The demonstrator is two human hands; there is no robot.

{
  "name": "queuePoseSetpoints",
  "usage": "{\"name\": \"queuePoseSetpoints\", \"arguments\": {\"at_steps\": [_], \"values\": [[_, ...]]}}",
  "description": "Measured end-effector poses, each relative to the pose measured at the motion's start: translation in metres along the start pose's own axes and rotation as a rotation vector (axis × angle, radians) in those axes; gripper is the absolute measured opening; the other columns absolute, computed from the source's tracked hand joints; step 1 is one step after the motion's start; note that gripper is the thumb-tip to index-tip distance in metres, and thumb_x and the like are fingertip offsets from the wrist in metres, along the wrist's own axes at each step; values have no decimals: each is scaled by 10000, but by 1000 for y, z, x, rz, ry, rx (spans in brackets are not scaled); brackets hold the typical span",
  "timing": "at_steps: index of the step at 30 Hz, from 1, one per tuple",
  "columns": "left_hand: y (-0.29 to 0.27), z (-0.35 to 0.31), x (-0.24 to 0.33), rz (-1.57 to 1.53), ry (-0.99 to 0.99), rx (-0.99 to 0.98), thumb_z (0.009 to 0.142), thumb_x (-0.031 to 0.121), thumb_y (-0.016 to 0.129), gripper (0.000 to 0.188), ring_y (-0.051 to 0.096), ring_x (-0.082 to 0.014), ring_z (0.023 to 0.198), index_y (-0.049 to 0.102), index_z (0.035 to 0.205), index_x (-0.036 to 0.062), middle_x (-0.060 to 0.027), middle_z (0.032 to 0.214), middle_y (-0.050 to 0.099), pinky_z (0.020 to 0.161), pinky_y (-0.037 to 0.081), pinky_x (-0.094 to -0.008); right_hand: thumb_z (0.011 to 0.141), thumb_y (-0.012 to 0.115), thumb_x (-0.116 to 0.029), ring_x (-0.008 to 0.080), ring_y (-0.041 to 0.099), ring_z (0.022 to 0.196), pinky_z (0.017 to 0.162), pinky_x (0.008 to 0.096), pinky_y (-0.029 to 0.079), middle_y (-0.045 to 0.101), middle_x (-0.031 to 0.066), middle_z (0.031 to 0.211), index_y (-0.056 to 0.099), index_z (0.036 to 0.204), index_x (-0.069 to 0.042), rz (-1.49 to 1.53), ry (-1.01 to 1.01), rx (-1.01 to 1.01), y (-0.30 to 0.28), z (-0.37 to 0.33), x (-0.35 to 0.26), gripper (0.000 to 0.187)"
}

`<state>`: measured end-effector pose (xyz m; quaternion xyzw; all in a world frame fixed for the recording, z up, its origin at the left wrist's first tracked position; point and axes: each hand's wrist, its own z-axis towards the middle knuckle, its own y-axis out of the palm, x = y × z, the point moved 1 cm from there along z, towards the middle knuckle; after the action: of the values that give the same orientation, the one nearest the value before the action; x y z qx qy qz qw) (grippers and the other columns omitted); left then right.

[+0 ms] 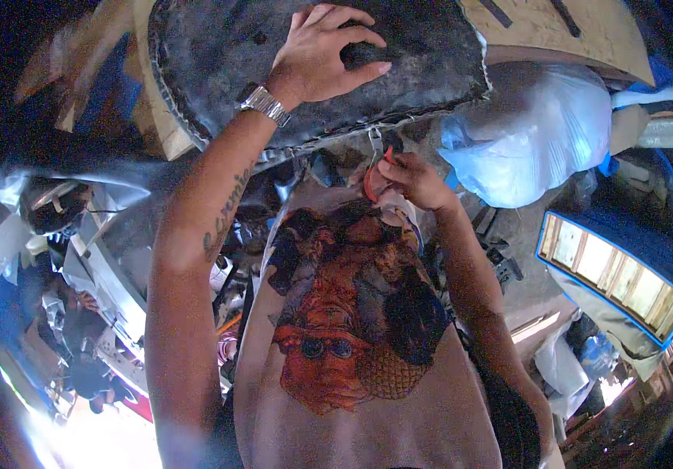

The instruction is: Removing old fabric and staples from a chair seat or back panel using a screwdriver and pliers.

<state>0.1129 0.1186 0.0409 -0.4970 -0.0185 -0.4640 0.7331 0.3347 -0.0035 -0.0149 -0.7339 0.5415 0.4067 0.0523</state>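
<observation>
A dark, rounded panel (422,70), seemingly covered in black fabric, spans the top of the head view. Its edge looks ragged and frayed. My left hand (328,59) rests on its face with the fingers spread. Just below the near edge, my right hand (418,180) grips a pair of red-handled pliers (369,178). The metal head of the tool points up at that edge; whether its jaws bite on anything is too small to tell.
A bundle in bluish plastic wrap (535,133) sits right of the panel, below a curved wooden sheet (586,47). Farther right stands a blue-edged frame with wooden slats (614,270). Other people (86,367) show at lower left beside pale frame pieces (110,305).
</observation>
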Motion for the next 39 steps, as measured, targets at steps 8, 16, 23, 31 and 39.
{"name": "queuePoseSetpoints", "arguments": {"at_steps": [8,16,23,31,39], "values": [[-11,7,9,52,-232,-308,823,468,640,423,424,-308,1204,671,1075,130,-110,1254,518,1010,311,-489,932,571,-313,214,666,788,676,313,535,660,118,870,580,1006,17,196,11,-38,-9,-3,5,337],[4,-4,-2,156,-106,-13,745,491,689,313,489,-190,1116,703,924,234,49,1102,602,985,335,-411,945,551,-296,169,618,684,631,298,484,631,80,757,589,876,-11,-17,5,-21,-11,-5,-17,296],[10,-3,-5,143,-133,-65,740,476,700,304,486,-191,1120,706,926,236,53,1109,599,1001,325,-409,935,578,-283,121,494,492,490,275,400,554,20,571,570,691,-19,-514,-296,393,8,3,4,359],[12,-6,-4,219,-114,-66,736,475,702,298,469,-209,1152,705,917,239,30,1144,576,1011,310,-421,848,673,-240,258,626,617,522,356,478,594,139,659,586,831,-32,-813,-567,606,12,28,22,227],[10,-13,28,192,-22,-184,753,457,691,316,416,-275,1242,692,953,212,-37,1233,533,1074,258,-472,754,655,-105,366,587,758,625,448,485,568,163,849,553,889,-36,-924,-1103,632,-13,76,35,183]]}}
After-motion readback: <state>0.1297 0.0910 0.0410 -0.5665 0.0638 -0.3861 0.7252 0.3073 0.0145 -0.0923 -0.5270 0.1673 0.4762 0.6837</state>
